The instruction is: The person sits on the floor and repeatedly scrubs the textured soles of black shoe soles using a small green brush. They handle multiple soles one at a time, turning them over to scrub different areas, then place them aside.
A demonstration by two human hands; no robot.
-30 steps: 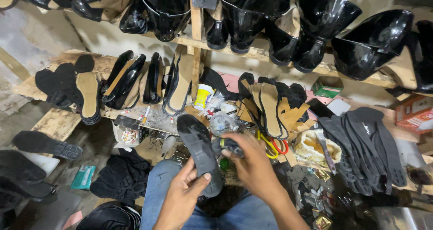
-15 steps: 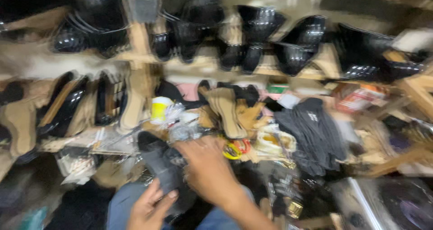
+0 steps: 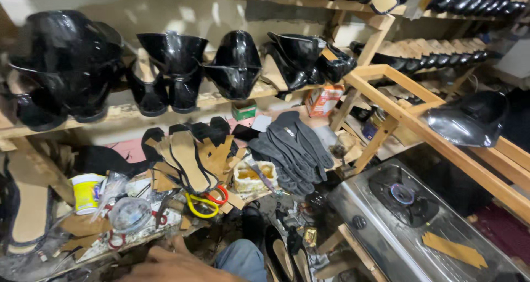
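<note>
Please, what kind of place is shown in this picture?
Most likely a small shoemaking workshop. Glossy black shoe uppers stand on wooden shelves, grey soles and cut insoles lie on the cluttered bench, and a gas stove burns beside it.

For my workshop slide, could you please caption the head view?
A hand at the frame's bottom edge, before a cluttered bench of grey soles, scissors and a lit gas stove.
</note>
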